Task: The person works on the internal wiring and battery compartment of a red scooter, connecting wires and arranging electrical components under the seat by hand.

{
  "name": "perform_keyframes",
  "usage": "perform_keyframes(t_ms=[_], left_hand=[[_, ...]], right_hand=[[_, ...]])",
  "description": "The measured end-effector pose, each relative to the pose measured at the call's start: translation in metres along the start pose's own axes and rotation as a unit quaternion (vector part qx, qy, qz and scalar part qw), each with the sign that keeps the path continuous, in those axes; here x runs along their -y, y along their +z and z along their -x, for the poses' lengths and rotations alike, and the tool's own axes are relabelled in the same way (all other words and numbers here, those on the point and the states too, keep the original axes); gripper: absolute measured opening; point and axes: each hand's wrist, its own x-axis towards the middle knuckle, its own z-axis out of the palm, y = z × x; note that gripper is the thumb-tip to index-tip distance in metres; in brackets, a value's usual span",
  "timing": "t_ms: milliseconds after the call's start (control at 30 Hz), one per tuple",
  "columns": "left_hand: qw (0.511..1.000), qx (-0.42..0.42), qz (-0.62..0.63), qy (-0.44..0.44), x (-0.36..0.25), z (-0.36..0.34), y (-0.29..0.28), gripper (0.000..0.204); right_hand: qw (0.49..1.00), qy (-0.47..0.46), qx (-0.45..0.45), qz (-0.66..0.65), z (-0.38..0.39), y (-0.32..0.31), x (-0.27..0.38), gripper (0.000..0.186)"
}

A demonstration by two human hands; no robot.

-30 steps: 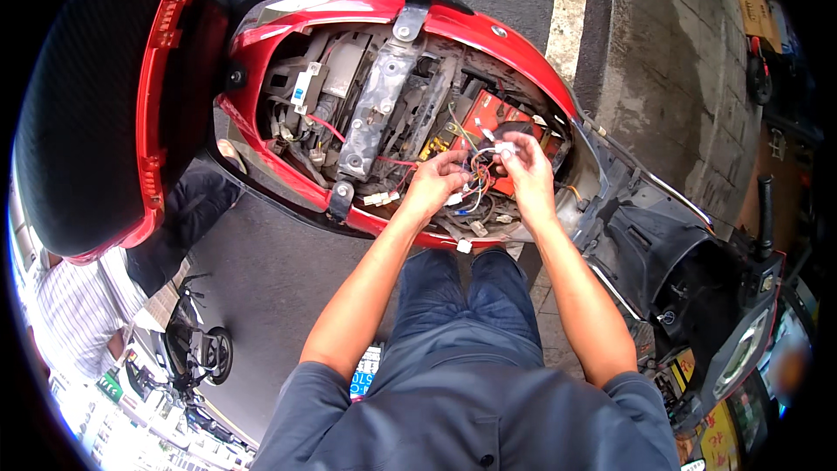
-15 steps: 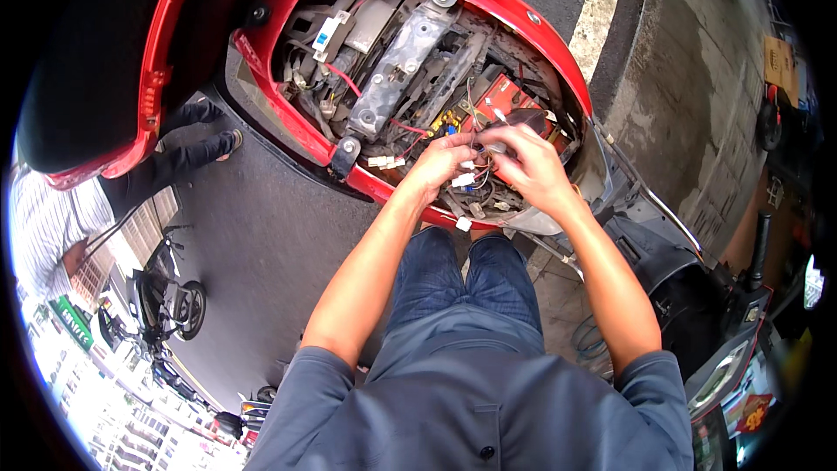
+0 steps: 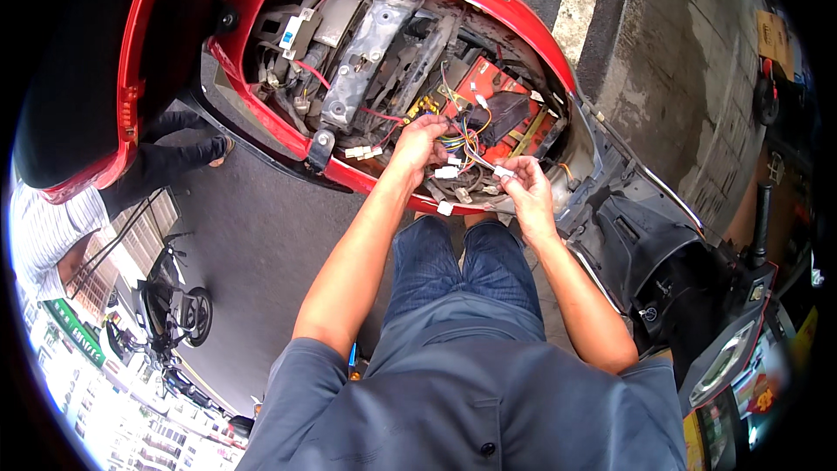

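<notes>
Between my hands a bundle of thin coloured wires point(image 3: 471, 145) runs across the open body of a red scooter point(image 3: 532, 32). My right hand point(image 3: 530, 194) pinches a white plug connector point(image 3: 503, 172) at one end of these wires. My left hand point(image 3: 420, 148) is closed by the bundle's other side, its fingertips pressed together; what they grip is hidden, though wires come out beside them. Another white connector point(image 3: 446, 173) hangs just below the left fingers. Behind the wires lies an orange-red box point(image 3: 493, 78), partly under a dark flap.
A grey metal bracket point(image 3: 359, 65) crosses the scooter's body, with a white switch unit point(image 3: 289, 35) to its left. The raised seat point(image 3: 87, 61) stands at upper left. Beyond it is a person in a striped shirt point(image 3: 61, 231). A parked motorcycle point(image 3: 170, 296) stands at left.
My right hand has moved down and right, away from my left hand, drawing the white connector and wires out. The box behind shows more. The whole view has shifted slightly.
</notes>
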Motion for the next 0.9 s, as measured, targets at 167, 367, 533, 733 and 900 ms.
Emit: perform_keyframes(t_ms=[167,367,533,733,900], left_hand=[[0.997,0.020,0.077,0.025,0.005,0.009,0.004,0.013],[0.990,0.039,0.132,0.037,0.008,0.013,0.001,0.014],[0.983,0.064,0.168,0.049,0.012,0.013,-0.003,0.016],[0.982,0.063,0.169,0.062,0.015,0.009,-0.002,0.014],[0.983,0.063,0.169,0.047,0.011,0.011,0.000,0.013]], right_hand=[[1.000,0.000,-0.017,0.021,0.002,-0.007,0.000,0.017],[0.998,0.021,0.007,0.059,-0.012,0.000,0.002,0.013],[0.984,0.027,0.059,0.168,-0.027,0.010,0.013,0.015],[0.952,-0.006,0.082,0.296,-0.047,0.024,0.027,0.027],[0.927,-0.101,0.048,0.359,-0.062,0.034,0.028,0.050]])
